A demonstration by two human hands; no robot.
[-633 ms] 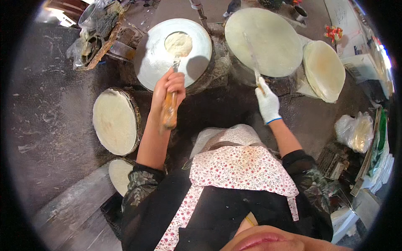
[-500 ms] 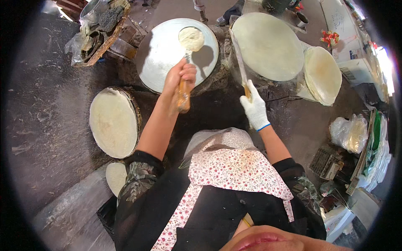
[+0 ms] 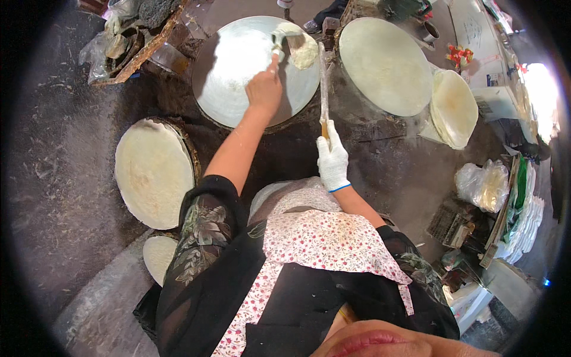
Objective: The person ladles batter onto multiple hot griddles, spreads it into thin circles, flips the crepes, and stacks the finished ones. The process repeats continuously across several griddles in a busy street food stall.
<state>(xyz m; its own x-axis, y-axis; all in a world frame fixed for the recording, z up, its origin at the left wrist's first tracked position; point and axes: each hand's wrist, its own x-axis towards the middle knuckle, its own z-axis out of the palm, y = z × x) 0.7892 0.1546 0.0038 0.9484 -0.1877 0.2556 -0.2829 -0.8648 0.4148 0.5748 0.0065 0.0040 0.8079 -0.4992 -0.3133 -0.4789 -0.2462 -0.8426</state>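
Gloved right hand (image 3: 333,163) has swung left, grasping a spatula (image 3: 324,86) between griddle (image 3: 229,77) and pale disc (image 3: 386,66); left hand (image 3: 264,92) grasps a scraper (image 3: 277,47)

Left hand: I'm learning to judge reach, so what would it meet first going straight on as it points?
Likely the smeared end of the dough on the round plate, just past the tool in the left hand; height is unclear.

Gloved R hand (image 3: 333,165) w/ spatula (image 3: 324,89)
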